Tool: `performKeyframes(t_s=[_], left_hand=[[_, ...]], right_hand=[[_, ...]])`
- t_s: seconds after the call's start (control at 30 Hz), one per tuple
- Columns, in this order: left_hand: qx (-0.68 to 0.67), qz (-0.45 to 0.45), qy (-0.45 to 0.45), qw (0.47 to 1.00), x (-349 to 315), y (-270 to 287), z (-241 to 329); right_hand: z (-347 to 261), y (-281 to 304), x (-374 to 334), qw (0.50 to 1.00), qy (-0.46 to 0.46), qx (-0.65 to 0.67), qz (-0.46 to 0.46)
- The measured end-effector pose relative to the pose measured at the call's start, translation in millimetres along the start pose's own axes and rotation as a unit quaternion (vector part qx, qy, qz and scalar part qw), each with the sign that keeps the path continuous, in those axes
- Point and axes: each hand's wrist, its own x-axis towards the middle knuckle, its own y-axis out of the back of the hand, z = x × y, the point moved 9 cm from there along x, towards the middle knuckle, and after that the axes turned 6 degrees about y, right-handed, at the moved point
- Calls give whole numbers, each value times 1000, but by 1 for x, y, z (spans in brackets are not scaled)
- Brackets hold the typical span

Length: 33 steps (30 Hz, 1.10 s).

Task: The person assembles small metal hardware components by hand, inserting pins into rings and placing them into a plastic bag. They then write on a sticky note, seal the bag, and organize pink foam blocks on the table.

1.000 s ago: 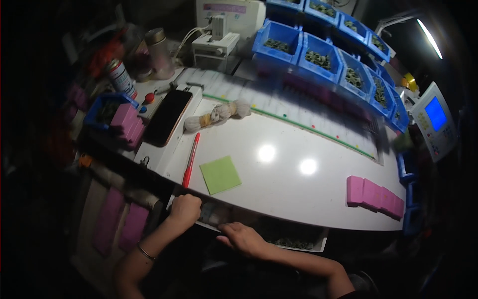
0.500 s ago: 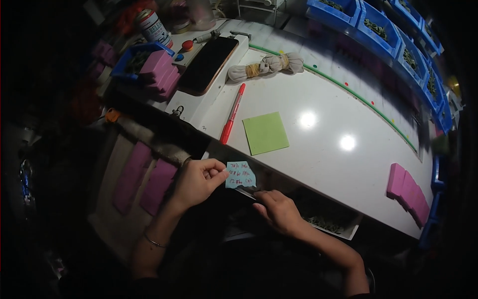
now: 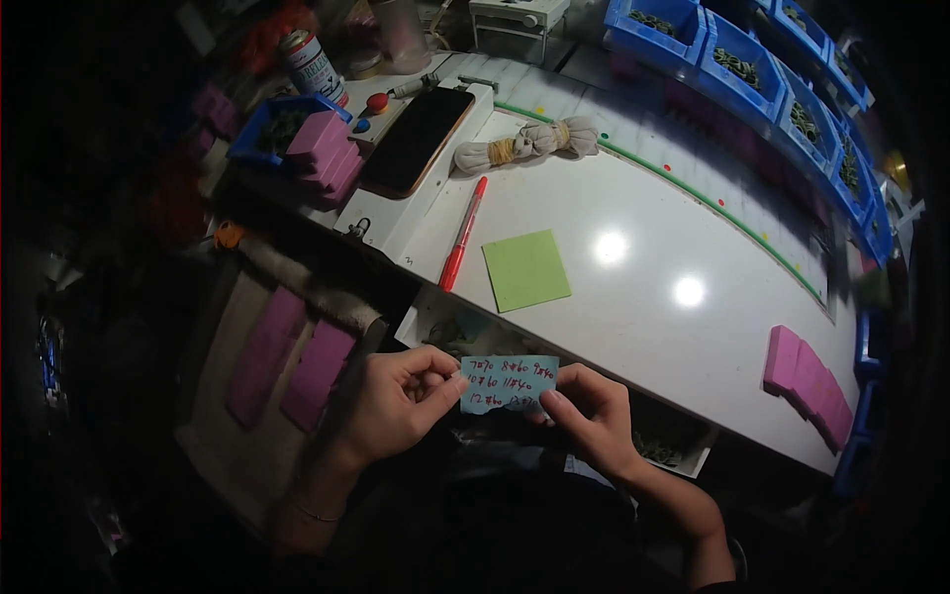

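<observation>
A small light-blue paper note (image 3: 510, 384) with red handwriting and a torn lower edge is stretched between my two hands, in front of the table's near edge. My left hand (image 3: 404, 401) pinches its left side between thumb and finger. On its right side, the thumb and fingers of my right hand (image 3: 592, 411) are closed. Beyond the note, a green square sticky note (image 3: 527, 269) lies flat on the white table (image 3: 623, 307). Left of that is a red pen (image 3: 463, 236). Below the table top, an open drawer (image 3: 421, 325) shows partly behind my hands.
A dark phone (image 3: 419, 142) rests on a raised ledge at the left, near stacked pink blocks (image 3: 325, 153) and a can (image 3: 314, 69). A tied cloth bundle (image 3: 527, 144) lies at the back. Blue bins (image 3: 737, 64) line the far right; more pink blocks (image 3: 807, 381) sit at the right edge.
My right hand has left the drawer edge and come up to grip the right side of the blue note. The note now faces up, spread flat between both hands.
</observation>
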Motion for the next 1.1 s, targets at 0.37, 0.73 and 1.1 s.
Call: performKeyframes(t_s=[0.37, 0.73, 1.1], left_hand=[[-111, -52, -14, 992, 4, -43, 18], [-114, -4, 9, 993, 9, -73, 22], [-158, 6, 70, 985, 25, -70, -18]], right_hand=[[-13, 16, -13, 996, -7, 75, 37], [-21, 27, -13, 991, 85, 41, 90], [13, 36, -7, 990, -12, 102, 101]])
